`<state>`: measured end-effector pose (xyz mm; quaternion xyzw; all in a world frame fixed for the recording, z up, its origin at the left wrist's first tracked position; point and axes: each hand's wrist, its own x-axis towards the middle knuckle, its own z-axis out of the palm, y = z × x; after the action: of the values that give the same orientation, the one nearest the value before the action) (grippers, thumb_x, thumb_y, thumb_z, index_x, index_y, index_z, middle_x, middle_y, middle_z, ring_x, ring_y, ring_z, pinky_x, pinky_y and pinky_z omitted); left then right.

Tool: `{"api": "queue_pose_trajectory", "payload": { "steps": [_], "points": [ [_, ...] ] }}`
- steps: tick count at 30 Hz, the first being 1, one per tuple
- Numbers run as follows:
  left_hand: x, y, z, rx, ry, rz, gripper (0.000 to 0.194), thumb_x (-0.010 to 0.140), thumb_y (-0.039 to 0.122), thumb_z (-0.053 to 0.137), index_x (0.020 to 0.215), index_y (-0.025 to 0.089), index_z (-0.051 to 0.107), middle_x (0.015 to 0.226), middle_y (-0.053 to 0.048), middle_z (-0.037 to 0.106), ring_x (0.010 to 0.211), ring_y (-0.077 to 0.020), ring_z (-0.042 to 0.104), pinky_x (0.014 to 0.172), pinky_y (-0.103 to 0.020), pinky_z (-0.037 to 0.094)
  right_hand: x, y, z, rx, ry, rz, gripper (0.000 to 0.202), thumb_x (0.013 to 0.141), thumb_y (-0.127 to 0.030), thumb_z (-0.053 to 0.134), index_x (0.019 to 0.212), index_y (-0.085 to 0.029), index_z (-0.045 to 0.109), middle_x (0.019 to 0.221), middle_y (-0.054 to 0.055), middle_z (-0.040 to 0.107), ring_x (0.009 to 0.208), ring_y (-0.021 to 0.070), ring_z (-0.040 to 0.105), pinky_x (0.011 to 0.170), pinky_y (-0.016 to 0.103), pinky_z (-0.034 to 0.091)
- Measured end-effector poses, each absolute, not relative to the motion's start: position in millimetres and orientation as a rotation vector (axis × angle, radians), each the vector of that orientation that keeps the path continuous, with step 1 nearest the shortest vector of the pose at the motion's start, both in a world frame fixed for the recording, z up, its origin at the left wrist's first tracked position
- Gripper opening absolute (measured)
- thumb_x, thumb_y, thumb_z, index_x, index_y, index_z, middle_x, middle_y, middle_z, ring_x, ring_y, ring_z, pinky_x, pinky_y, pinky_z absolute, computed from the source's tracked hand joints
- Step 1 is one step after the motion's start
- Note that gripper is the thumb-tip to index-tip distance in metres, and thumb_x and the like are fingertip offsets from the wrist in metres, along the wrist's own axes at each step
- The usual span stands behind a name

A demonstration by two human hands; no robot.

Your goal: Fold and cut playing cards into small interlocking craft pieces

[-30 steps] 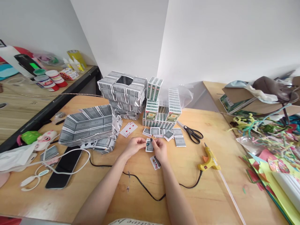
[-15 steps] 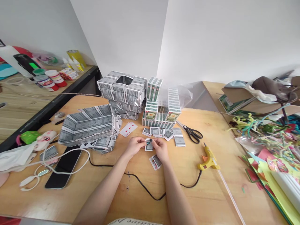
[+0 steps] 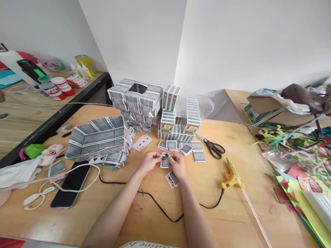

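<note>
Both my left hand (image 3: 151,161) and my right hand (image 3: 177,163) are closed, pinching a playing card (image 3: 164,163) with a grey patterned back between thumbs and fingers. Fingertips cover the card's upper part, so I cannot tell whether it is one card or more. Just below my right hand lie a couple of overlapping cards (image 3: 171,179), one face up. Beyond my hands several loose cards (image 3: 171,145) lie face down in a row. To the upper left of my left hand rests a face-up diamond card (image 3: 142,142).
Boxes built from cards (image 3: 137,100) stand at the back, beside stacked card packs (image 3: 178,127). An open card-covered tray (image 3: 95,137) and a phone (image 3: 71,186) are at left. Scissors (image 3: 214,148) and a yellow glue gun (image 3: 232,177) lie at right; its black cord (image 3: 160,206) runs under my forearms.
The whole view has shifted slightly to the right. My hands stay in nearly the same place, still pinching the card.
</note>
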<state>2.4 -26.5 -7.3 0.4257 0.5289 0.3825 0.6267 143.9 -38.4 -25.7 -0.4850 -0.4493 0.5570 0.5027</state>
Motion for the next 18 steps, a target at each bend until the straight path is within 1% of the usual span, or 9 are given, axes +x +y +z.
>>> {"api": "queue_pose_trajectory", "payload": {
  "steps": [8, 18],
  "points": [
    [2.4, -26.0, -6.1, 0.967, 1.215, 0.867, 0.014, 0.054, 0.023, 0.067, 0.057, 0.012, 0.059, 0.052, 0.001, 0.057, 0.05, -0.0091, 0.05, 0.053, -0.022, 0.041, 143.7, -37.2, -23.9, -1.162, -1.065, 1.395, 0.029, 0.069, -0.043, 0.061, 0.059, -0.019, 0.047, 0.049, -0.005, 0.046, 0.043, 0.009, 0.039, 0.043, 0.022, 0.032],
    [2.8, -25.3, -4.3, 0.938, 1.239, 0.858, 0.017, 0.052, 0.025, 0.07, 0.058, 0.012, 0.06, 0.052, 0.001, 0.058, 0.05, -0.0092, 0.051, 0.052, -0.022, 0.041, 144.1, -35.9, -27.9, -1.156, -1.062, 1.389, 0.027, 0.07, -0.041, 0.061, 0.06, -0.018, 0.048, 0.05, -0.005, 0.045, 0.044, 0.0086, 0.038, 0.043, 0.021, 0.031]
  ]
}}
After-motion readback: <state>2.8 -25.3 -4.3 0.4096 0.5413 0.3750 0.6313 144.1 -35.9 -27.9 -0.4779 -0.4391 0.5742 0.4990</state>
